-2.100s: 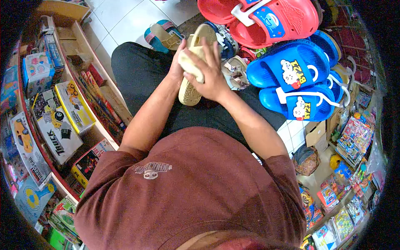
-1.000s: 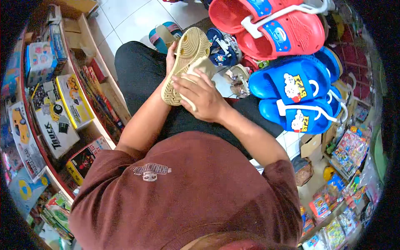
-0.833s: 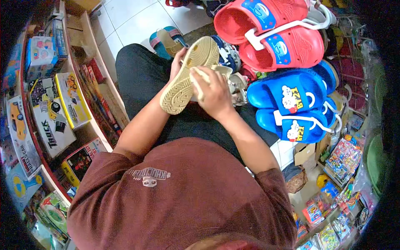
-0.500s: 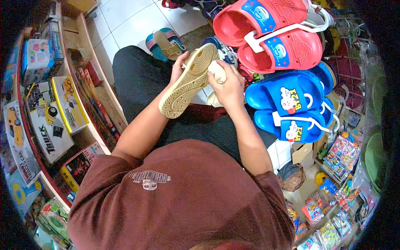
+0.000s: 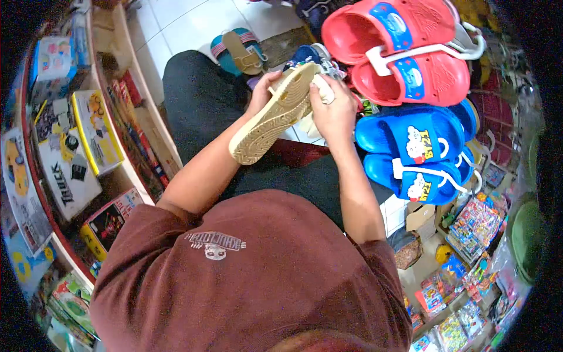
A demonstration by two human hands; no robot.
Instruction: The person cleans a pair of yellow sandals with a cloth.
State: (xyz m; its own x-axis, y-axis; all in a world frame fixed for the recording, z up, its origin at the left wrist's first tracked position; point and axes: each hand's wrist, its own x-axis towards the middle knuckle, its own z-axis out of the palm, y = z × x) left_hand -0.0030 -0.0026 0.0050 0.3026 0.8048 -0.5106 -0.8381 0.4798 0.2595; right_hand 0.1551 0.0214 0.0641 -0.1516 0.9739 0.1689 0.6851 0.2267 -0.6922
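in front of the brown shirt, over the dark-trousered lap, in the head view, a beige sandal (image 5: 271, 120) is held up at a slant, its grooved sole facing the camera. the left hand (image 5: 262, 94) grasps it at its far edge, thumb and fingers partly curled; some fingers are hidden behind it, so their exact hold cannot be told. the right hand (image 5: 338, 114) is mostly closed, pinching a pale wad (image 5: 323, 90) that sits against the upper end of the sole. just right of that hand lie blue slides (image 5: 416, 138), with red clogs (image 5: 404, 50) above them, both on white hangers. beyond the left hand, a teal sandal (image 5: 226, 56) rests on the floor side.
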